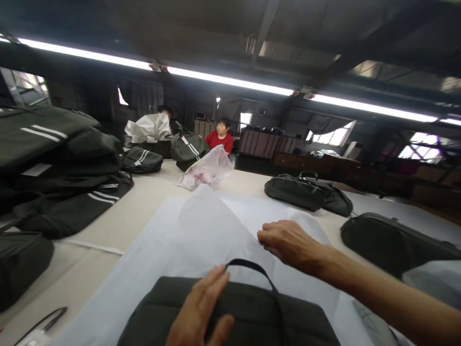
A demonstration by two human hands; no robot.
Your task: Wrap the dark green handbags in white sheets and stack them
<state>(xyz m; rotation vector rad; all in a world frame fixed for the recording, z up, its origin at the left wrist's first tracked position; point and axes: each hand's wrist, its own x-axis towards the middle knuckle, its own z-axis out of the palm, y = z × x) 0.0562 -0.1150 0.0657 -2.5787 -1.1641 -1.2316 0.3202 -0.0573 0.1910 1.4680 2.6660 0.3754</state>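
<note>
A dark green-grey bag (252, 307) with a thin black carry handle lies at the bottom of the view, close to me. My left hand (201, 310) rests on its top beside the handle, fingers stretched out. Beneath the bag spreads a large white sheet (169, 245); I cannot tell whether it is thin paper or plastic. My right hand (288, 242) is closed at the sheet's folded-over edge, beyond the bag and to the right, with the fingertips pinched together on it. The sheet's far corner is folded to a point.
Dark bags with white stripes (104, 198) are piled at left. More dark bags (295, 190) lie at right. A clear plastic bag (212, 168) with pinkish contents stands at the table's (248, 179) far side. A person in red (220, 138) and another person are beyond.
</note>
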